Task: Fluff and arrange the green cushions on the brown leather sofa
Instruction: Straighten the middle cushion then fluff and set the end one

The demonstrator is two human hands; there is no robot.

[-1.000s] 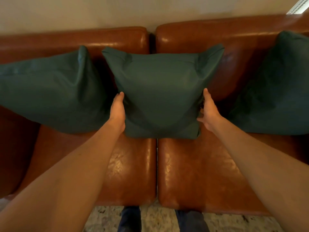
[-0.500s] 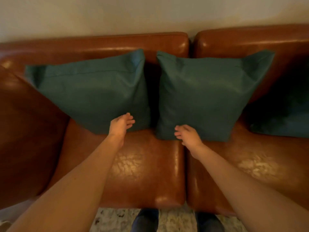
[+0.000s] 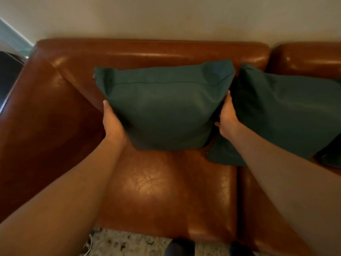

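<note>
A dark green cushion [image 3: 162, 108] stands upright on the left seat of the brown leather sofa [image 3: 156, 191], leaning on the backrest. My left hand [image 3: 111, 121] presses flat against its left side and my right hand [image 3: 227, 117] against its right side, so the cushion is squeezed between both palms. A second green cushion [image 3: 287, 115] leans right beside it, its lower corner reaching under my right forearm. The edge of a third green cushion [image 3: 332, 156] shows at the far right.
The sofa's padded left armrest [image 3: 42, 126] rises close to my left arm. A pale wall stands behind the backrest. A patterned rug [image 3: 129, 244] and my dark shoes [image 3: 179, 248] show below the seat's front edge.
The view has shifted left along the sofa. My hands have left the middle cushion, passed low over the seat, and now clasp the leftmost cushion from both sides.
</note>
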